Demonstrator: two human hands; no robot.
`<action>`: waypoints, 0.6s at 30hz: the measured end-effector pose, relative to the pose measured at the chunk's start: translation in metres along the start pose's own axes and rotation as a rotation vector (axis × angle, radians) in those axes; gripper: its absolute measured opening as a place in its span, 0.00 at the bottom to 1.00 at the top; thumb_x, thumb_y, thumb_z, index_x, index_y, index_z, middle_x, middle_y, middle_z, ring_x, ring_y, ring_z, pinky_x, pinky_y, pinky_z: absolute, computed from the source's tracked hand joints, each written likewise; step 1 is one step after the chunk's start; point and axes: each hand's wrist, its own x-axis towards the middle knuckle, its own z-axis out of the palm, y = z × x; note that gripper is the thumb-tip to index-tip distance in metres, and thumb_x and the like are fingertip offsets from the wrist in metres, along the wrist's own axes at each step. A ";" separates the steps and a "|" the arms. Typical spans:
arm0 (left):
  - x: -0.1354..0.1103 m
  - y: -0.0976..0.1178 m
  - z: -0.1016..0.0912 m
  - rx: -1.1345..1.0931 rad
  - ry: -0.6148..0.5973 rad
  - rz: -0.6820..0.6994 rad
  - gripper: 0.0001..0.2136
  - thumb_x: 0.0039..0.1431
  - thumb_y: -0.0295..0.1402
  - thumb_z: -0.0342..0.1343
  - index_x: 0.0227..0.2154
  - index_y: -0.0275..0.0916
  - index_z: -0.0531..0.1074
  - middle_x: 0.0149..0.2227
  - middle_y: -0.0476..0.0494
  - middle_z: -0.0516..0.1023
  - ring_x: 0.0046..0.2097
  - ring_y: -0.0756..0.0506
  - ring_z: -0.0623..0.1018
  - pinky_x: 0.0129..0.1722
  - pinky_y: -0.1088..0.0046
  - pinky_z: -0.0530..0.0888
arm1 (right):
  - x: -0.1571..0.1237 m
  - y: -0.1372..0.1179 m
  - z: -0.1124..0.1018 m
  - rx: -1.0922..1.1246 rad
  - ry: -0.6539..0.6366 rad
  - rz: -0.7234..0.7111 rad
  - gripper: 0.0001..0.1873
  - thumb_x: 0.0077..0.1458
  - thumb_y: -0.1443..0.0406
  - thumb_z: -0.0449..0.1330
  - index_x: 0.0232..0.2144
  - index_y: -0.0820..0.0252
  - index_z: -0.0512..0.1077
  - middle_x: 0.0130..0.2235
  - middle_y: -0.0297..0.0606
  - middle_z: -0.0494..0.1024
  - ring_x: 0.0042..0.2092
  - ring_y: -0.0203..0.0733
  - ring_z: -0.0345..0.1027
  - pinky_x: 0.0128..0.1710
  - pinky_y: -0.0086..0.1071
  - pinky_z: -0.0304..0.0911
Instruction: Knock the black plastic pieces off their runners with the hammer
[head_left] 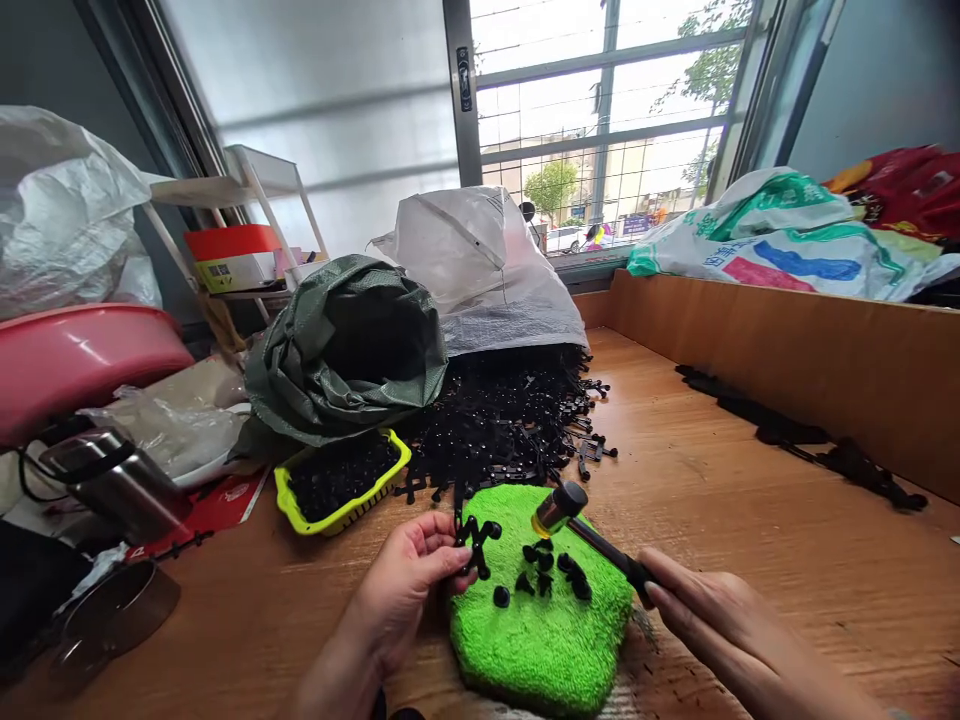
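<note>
My left hand [411,578] is closed, pinching a black plastic cross-shaped part [474,540] at the left edge of a bright green fuzzy pad [544,640]. Several small black caps [551,575] lie on the pad. Gripped in my right hand [705,615] is the black handle of a small mallet [561,507]. Its yellow and black head hovers over the pad's far edge. A large pile of black plastic parts [502,420] spills from a white woven sack [480,270] just beyond the pad.
A yellow-green basket [289,495] of small black pieces sits left of the pad, under a green sack [345,340]. A wooden wall [810,350] borders the table's right side, with black parts [795,430] along it. A red basin [75,360], metal cups [112,480] and bags crowd the left.
</note>
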 end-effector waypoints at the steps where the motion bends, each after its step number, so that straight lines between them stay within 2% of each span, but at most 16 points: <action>1: 0.002 -0.001 0.002 -0.004 -0.002 -0.012 0.16 0.31 0.31 0.69 0.24 0.33 0.69 0.21 0.50 0.72 0.22 0.55 0.69 0.22 0.81 0.65 | -0.002 0.002 0.000 0.024 0.011 -0.006 0.24 0.59 0.49 0.43 0.43 0.52 0.72 0.39 0.40 0.77 0.39 0.49 0.71 0.36 0.34 0.68; 7: 0.001 -0.009 0.007 0.026 0.056 -0.106 0.19 0.31 0.32 0.69 0.25 0.34 0.65 0.21 0.51 0.72 0.22 0.54 0.71 0.23 0.80 0.69 | -0.003 0.005 -0.007 0.068 -0.033 0.030 0.27 0.58 0.47 0.43 0.39 0.54 0.75 0.37 0.40 0.78 0.36 0.50 0.72 0.30 0.34 0.69; 11: 0.000 -0.014 0.006 0.062 0.068 -0.113 0.19 0.32 0.32 0.68 0.25 0.35 0.63 0.18 0.54 0.69 0.19 0.55 0.71 0.21 0.82 0.67 | -0.005 0.005 -0.004 0.063 -0.021 0.056 0.28 0.58 0.46 0.43 0.40 0.54 0.75 0.38 0.40 0.78 0.37 0.50 0.72 0.32 0.34 0.69; 18: -0.001 -0.014 0.009 0.073 0.058 -0.095 0.19 0.33 0.33 0.67 0.25 0.35 0.62 0.18 0.54 0.69 0.19 0.55 0.70 0.20 0.82 0.67 | -0.003 -0.006 -0.005 0.067 -0.035 0.043 0.29 0.58 0.45 0.41 0.42 0.54 0.73 0.38 0.39 0.78 0.37 0.50 0.72 0.32 0.34 0.69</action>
